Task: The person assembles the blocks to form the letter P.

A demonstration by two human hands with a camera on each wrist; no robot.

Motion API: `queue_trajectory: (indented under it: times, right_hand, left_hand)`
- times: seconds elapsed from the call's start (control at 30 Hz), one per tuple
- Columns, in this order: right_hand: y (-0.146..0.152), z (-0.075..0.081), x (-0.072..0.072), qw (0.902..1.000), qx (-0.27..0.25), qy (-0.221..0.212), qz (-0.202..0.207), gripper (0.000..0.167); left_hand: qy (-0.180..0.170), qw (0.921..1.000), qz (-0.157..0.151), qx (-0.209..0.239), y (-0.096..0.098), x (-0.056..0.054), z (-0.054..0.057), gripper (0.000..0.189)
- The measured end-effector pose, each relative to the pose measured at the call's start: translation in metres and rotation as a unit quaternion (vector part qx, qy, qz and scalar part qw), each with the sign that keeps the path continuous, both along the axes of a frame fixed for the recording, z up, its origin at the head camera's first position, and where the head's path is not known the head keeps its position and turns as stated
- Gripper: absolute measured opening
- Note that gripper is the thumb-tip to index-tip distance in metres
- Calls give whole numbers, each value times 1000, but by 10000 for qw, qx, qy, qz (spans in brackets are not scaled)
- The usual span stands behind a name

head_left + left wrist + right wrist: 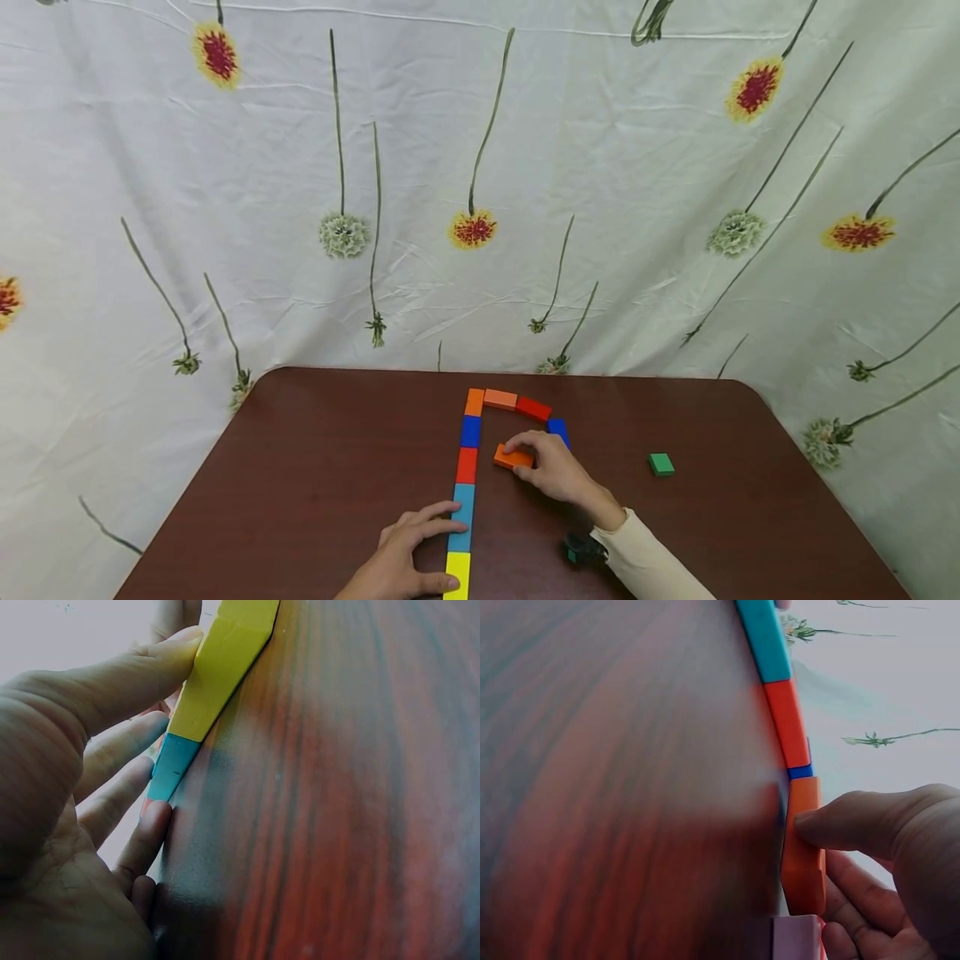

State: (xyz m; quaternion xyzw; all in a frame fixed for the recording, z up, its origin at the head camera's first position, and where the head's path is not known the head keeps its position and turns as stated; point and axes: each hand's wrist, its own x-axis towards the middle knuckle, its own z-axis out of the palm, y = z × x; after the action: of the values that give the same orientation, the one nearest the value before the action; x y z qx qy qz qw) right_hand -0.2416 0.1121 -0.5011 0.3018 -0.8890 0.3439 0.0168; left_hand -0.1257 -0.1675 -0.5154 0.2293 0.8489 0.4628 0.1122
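Observation:
My right hand pinches an orange block between thumb and fingers, just right of a straight row of blocks. In the right wrist view the thumb presses one face of that orange block. My left hand lies along the row's near part, its extended fingers touching the light blue section and its thumb on the yellow block. Farther up the row come a red block, a blue block and an orange end block.
From the far end a curve bends right: a salmon block, a red block and a blue block. A green block lies apart at right. The brown table meets a flowered white curtain.

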Motion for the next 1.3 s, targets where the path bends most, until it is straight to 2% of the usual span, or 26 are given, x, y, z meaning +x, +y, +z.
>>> queue_trajectory:
  times: [0.53,0.8,0.97,1.3]
  right_hand:
    - [3,1,-2,9997,246,72,-51,26]
    - [19,5,-1,9982,400,398,-222,35]
    - [25,5,-3,9973,597,428,-83,35]
    - [30,3,-3,9975,610,365,-13,30]
  left_hand:
    - [-37,10000,-7,38,0,0,0,49]
    - [-143,9999,-12,64,0,0,1,49]
    - [-145,9999,-1,54,0,0,1,49]
    - [-136,9999,-13,-17,0,-1,1,48]
